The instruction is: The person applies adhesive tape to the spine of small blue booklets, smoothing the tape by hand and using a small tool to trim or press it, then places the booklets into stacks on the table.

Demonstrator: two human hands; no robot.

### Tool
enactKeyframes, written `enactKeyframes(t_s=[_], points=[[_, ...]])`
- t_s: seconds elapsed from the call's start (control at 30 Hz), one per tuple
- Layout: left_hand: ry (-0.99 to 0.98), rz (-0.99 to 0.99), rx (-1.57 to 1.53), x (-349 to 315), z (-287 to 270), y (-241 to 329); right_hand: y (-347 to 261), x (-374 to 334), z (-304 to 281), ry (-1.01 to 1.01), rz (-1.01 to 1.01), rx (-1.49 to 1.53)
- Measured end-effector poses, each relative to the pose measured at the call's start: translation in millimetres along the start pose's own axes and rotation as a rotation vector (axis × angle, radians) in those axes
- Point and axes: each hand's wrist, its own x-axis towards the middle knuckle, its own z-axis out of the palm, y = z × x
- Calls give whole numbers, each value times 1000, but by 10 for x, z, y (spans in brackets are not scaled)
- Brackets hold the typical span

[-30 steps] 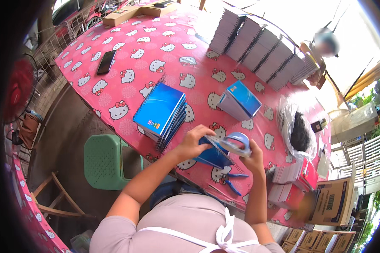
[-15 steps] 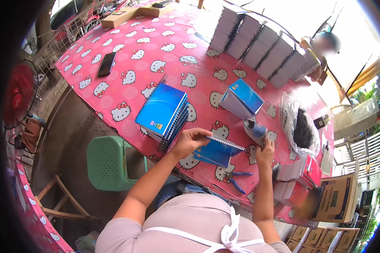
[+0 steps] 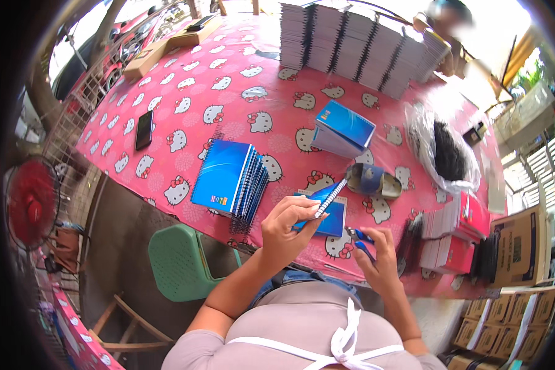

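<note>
My left hand (image 3: 288,225) is closed on a small blue spiral notebook (image 3: 328,202), pinching it near its white coil so the coil slants up to the right. Under it, another blue notebook or cover (image 3: 333,223) lies on the table. My right hand (image 3: 381,262) has its thumb and fingers around the spread blue handles of a pair of pliers (image 3: 364,236), whose jaws point toward the notebook. Just beyond lies a blue and beige slide slipper (image 3: 376,180). A stack of blue spiral notebooks (image 3: 225,176) stands to the left, and a smaller blue pile (image 3: 345,126) farther back.
On the pink patterned tablecloth (image 3: 185,111) are a phone (image 3: 143,129), tall spiral-bound stacks (image 3: 351,46), a plastic bag with black contents (image 3: 447,151) and red-covered books (image 3: 456,228). A green stool (image 3: 179,262) stands at the table's left edge. Another person (image 3: 450,24) is at the far right.
My right hand has let go of the slipper, which now rests on the table, and has taken the pliers, lifting them slightly. My left hand has tilted the notebook's coil upward. The view has shifted.
</note>
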Motion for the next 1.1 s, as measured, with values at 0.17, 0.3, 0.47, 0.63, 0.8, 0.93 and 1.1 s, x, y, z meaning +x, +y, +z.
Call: enactKeyframes(t_s=[0.17,0.3,0.47,0.63,0.8,0.93,1.1], points=[[-29,52,50,14,11,130,-462,192,26,87,-209,-190],[-18,82,67,47,14,160,-258,237,22,-224,66,395],[-116,202,142,148,-184,274,-151,182,39,-454,431,1012],[51,185,409,635,-881,669,682,-108,184,40,138,-453],[-434,185,845,1346,-1397,683,874,-71,282,97,76,-441],[-802,74,1000,1239,-1325,-390,822,479,507,113,196,-373],[-729,12,980,1131,-1347,-538,840,608,945,179,296,-479]])
